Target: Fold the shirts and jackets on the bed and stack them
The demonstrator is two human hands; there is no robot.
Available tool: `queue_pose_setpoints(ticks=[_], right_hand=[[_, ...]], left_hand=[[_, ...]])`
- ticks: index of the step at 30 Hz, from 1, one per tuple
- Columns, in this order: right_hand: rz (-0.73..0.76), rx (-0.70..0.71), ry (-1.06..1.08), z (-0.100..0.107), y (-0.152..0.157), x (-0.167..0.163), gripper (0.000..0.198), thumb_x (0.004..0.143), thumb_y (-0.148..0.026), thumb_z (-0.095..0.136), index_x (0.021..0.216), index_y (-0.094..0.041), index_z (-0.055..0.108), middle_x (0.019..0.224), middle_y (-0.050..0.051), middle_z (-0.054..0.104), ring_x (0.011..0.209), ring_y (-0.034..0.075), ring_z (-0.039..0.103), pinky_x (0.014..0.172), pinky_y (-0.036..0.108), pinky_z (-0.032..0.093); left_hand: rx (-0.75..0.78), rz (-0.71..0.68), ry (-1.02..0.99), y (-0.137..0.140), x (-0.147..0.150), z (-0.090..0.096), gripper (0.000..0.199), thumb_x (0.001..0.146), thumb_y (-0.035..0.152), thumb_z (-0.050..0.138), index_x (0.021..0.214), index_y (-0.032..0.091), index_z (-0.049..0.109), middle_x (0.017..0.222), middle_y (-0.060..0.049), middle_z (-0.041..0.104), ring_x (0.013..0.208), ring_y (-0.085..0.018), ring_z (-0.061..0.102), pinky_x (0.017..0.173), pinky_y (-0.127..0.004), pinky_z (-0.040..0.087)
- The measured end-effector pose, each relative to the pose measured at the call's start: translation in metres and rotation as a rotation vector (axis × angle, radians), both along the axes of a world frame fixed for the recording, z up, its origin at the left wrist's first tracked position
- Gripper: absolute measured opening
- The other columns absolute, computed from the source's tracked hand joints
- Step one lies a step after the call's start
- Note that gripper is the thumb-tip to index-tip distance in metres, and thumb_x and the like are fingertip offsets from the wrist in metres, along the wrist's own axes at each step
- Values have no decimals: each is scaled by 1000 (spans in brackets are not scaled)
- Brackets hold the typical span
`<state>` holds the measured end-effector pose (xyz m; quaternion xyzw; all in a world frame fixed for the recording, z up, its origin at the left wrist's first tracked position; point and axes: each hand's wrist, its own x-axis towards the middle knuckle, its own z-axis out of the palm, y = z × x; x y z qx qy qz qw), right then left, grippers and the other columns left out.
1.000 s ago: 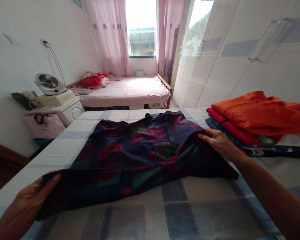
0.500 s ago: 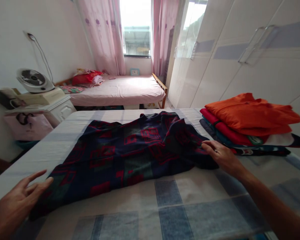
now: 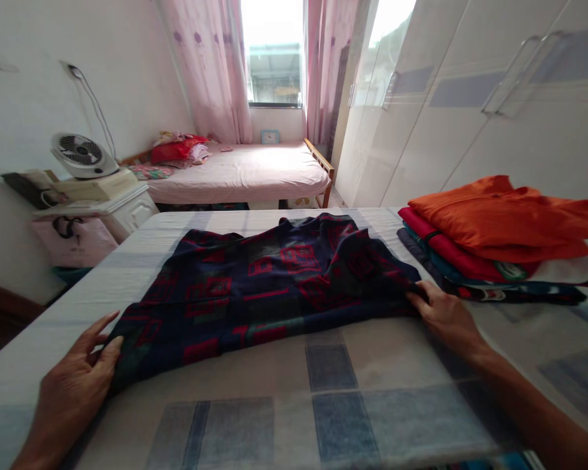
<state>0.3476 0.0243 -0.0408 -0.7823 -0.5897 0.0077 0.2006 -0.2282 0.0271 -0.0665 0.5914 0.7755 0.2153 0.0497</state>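
Observation:
A dark navy, green and red patterned shirt [image 3: 255, 281] lies spread across the checked bed sheet, its right part bunched up in folds. At its near left corner my left hand [image 3: 81, 372] pinches the edge between thumb and fingers. My right hand [image 3: 443, 313] is closed on the cloth at the right end, near the stack of folded clothes; the fingertips are partly tucked out of sight. Between the hands the near edge runs fairly straight, slanting up to the right.
Folded clothes [image 3: 500, 228] are stacked at the right of the bed [image 3: 245, 418], orange on top. White wardrobe doors [image 3: 470, 117] rise behind them. A fan [image 3: 83, 156] sits on a box at the left, above a pink bag [image 3: 73, 241]. Beyond is a pink-covered bed [image 3: 255, 173].
My left hand has closed on the shirt's left corner and moved right and slightly up. My right hand has taken the near right edge, which is drawn straighter. The view has shifted slightly.

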Motion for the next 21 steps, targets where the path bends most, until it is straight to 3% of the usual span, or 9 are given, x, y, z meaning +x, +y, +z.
queue_pose_setpoints(ticks=[2, 5, 7, 10, 13, 17, 19, 21], right_hand=[[37, -59, -64, -6, -1, 4, 30, 87, -45, 39, 91, -22, 59, 70, 5, 66, 65, 25, 64, 53, 30, 35], [31, -84, -44, -11, -4, 12, 34, 88, -47, 36, 98, -23, 57, 78, 7, 67, 72, 26, 65, 58, 32, 40], [11, -69, -103, -10, -7, 14, 34, 87, -44, 37, 105, -21, 55, 90, 10, 67, 82, 29, 65, 64, 35, 44], [60, 76, -239, 0, -9, 10, 34, 86, -36, 36, 110, -19, 53, 106, 17, 62, 95, 32, 60, 75, 39, 44], [186, 191, -224, 16, -3, -12, 34, 89, -34, 34, 113, -20, 54, 110, 15, 61, 97, 30, 60, 80, 37, 44], [400, 128, -159, 28, 26, -57, 40, 91, -33, 38, 128, -25, 49, 106, 6, 67, 86, 23, 66, 71, 31, 46], [460, 36, -210, 24, 43, -79, 46, 90, -32, 41, 137, -29, 41, 99, 4, 70, 82, 23, 67, 66, 30, 46], [476, -27, -264, 17, 58, -94, 47, 89, -30, 44, 136, -29, 43, 94, 5, 71, 78, 22, 68, 64, 29, 46]], left_hand=[[36, 97, -58, -3, 17, 14, 58, 84, 57, 33, 136, 32, 39, 104, -5, 63, 75, -24, 66, 71, -35, 50], [119, 103, -60, -6, 26, 22, 54, 86, 51, 34, 136, 31, 40, 110, -4, 61, 78, -21, 64, 77, -34, 49], [147, 52, 52, -7, 25, 22, 49, 88, 44, 33, 133, 27, 44, 113, -6, 59, 82, -21, 62, 81, -34, 49], [252, -58, 275, -7, 24, 24, 45, 89, 37, 32, 125, 19, 53, 119, -11, 54, 103, -26, 57, 95, -39, 43], [364, -282, 300, 3, 34, 29, 38, 90, 34, 36, 117, 17, 58, 120, -11, 56, 114, -25, 52, 104, -38, 37], [254, -628, 246, 24, 55, 24, 37, 90, 39, 40, 114, 24, 63, 128, -7, 57, 125, -23, 46, 108, -40, 35], [144, -670, 266, 32, 61, 14, 45, 88, 47, 40, 121, 26, 61, 138, -8, 50, 134, -28, 36, 109, -47, 32], [37, -628, 298, 36, 61, 1, 53, 86, 53, 38, 130, 27, 54, 144, -8, 42, 136, -31, 31, 107, -54, 31]])
